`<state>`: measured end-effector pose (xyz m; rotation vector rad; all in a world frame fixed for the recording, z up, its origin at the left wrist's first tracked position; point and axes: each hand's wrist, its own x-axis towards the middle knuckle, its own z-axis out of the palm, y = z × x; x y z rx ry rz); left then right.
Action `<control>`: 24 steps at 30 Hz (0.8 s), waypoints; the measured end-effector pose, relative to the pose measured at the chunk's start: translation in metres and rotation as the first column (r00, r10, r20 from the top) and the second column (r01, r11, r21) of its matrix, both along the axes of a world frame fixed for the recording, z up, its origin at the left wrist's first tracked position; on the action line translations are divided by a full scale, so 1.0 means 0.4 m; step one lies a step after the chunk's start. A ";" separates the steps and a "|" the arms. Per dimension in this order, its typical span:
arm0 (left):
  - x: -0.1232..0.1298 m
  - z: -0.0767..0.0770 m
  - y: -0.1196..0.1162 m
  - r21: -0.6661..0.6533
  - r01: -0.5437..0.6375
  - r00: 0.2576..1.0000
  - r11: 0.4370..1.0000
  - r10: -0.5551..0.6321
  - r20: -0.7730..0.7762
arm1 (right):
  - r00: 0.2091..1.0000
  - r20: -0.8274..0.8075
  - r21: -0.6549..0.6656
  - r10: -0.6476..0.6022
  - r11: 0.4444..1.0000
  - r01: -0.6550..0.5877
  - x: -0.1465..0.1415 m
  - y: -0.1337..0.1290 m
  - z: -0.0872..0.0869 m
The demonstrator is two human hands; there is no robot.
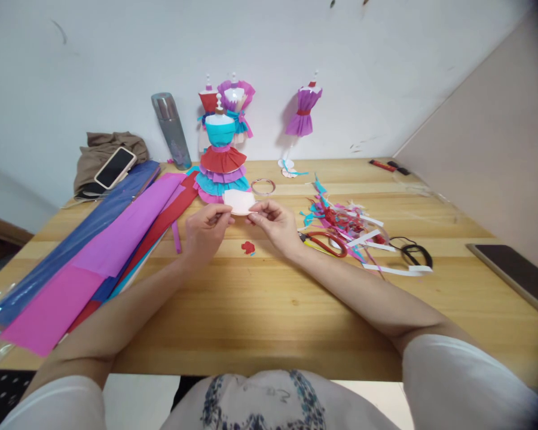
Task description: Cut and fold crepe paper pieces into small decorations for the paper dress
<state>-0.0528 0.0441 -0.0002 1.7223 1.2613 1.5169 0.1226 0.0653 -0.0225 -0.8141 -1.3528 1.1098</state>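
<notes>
Between my two hands is a small pale pink piece of crepe paper (238,202), flat, with a rounded lower edge. My left hand (209,226) pinches its left corner, and the fingers of my right hand (274,222) close on its right corner. Just behind the paper stands a small dress form (220,136) in a tiered crepe paper dress of turquoise, red, purple and pink. The paper hides part of its hem. A crumpled red scrap (248,247) lies on the wood below my hands.
Crepe paper sheets (130,221) spread along the left, near a phone (115,168) and a bottle (172,131). More dressed forms (305,110) stand by the wall. To the right are scissors (327,243), a heap of scraps (341,218), a black coil (416,255) and a dark flat device (515,275).
</notes>
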 end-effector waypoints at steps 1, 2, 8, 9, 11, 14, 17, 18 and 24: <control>0.000 0.001 0.000 -0.008 0.004 1.000 1.000 -0.004 0.004 | 1.000 -0.001 0.002 -0.005 1.000 0.005 0.000 0.000 -0.001; 0.001 0.002 -0.001 -0.017 0.006 1.000 1.000 -0.006 0.013 | 1.000 -0.001 0.004 -0.011 1.000 0.011 0.000 0.000 -0.002; 0.007 0.013 -0.001 -0.140 0.026 0.991 0.990 -0.007 0.135 | 0.992 0.025 0.038 -0.126 0.991 0.125 0.000 0.003 -0.006; 0.008 0.015 -0.001 -0.157 0.030 0.988 0.987 -0.005 0.153 | 0.991 0.026 0.037 -0.133 0.991 0.132 -0.001 0.004 -0.006; 0.010 0.017 -0.001 -0.179 0.032 0.984 0.983 0.000 0.180 | 0.990 0.027 0.025 -0.136 0.990 0.135 -0.002 0.004 -0.006; 0.011 0.016 -0.001 -0.185 0.038 0.981 0.982 -0.001 0.196 | 0.990 0.022 -0.015 -0.137 0.990 0.137 -0.003 0.001 -0.005; 0.011 0.012 -0.001 -0.181 0.052 0.980 0.982 -0.015 0.199 | 0.990 0.024 -0.055 -0.138 0.989 0.139 -0.003 -0.002 -0.003; 0.010 0.011 -0.001 -0.179 0.056 0.980 0.982 -0.020 0.197 | 0.990 0.026 -0.062 -0.141 0.988 0.143 -0.003 -0.003 -0.002; 0.009 0.008 -0.001 -0.173 0.056 0.983 0.983 -0.024 0.183 | 0.988 0.008 -0.082 -0.155 0.984 0.155 -0.006 -0.006 0.004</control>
